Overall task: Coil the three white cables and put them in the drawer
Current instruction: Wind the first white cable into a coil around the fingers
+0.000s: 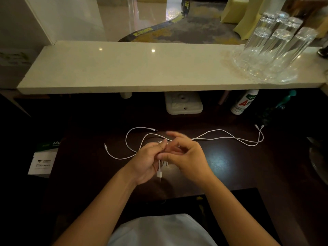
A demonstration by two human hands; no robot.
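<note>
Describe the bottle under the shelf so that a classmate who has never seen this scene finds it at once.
Find the long pale shelf across the scene and the upturned glasses at its right end. In the shadow just below them sits a white bottle. It alone carries a big red letter A, unlike the plain white block to its left.

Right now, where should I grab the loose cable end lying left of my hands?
Probably pinch the cable end just behind its plug, coming down from the left. It lies flat on the desk, pointing away from you, with nothing lying across it.
</note>
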